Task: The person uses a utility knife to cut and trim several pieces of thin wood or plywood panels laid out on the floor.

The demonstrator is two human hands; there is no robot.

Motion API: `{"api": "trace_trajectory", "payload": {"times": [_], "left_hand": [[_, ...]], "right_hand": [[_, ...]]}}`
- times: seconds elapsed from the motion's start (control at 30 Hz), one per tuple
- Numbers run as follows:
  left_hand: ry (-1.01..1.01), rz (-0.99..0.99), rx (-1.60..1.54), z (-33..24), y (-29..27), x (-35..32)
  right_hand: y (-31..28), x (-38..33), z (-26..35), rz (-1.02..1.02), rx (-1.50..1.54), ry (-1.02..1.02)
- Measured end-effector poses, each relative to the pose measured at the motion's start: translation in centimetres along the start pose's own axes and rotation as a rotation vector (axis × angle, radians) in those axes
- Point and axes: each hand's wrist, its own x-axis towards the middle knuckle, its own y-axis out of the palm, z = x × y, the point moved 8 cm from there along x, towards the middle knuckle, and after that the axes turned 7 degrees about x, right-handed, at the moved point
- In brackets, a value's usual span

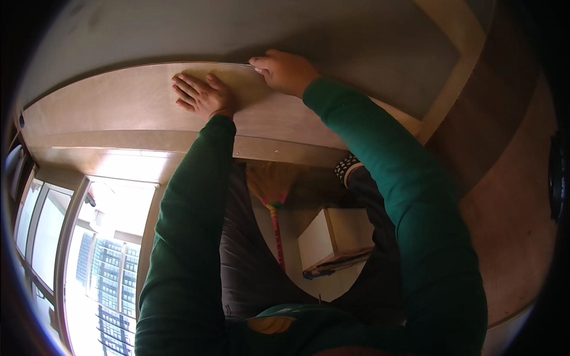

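Closest are the green fabric sleeves (193, 237), stretched forward. I see the left hand (203, 97) lying open, fingers slightly spread, on a long pale wooden board (119, 101) in front of the person. The right hand (289, 73) curls at its far edge, beside a flat grey panel (374, 47); whether it grips anything, I can't tell.

One head-worn fisheye looks down from close above.

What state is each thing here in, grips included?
Left grip, open, fingers slightly spread.
Wooden board, left grip resting on it.
Right grip, fingers curled at the board's edge; hold unclear.
Green sleeves, down to the wrists.
Broom, untouched, bristles toward the board.
Pale box, untouched.
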Motion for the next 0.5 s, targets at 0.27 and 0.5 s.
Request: {"api": "trace_trajectory", "payload": {"times": [0.27, 0.5], "left_hand": [[-0.004, 0.024, 0.020, -0.7, -0.3, -0.1], [-0.009, -0.007, 0.026, 0.1, -0.4, -0.2]], "right_hand": [[-9.2, -24.1, -18.5, 0.016, 0.070, 0.233], [-8.1, -21.3, -15.6, -0.137, 0.046, 0.234]]}}
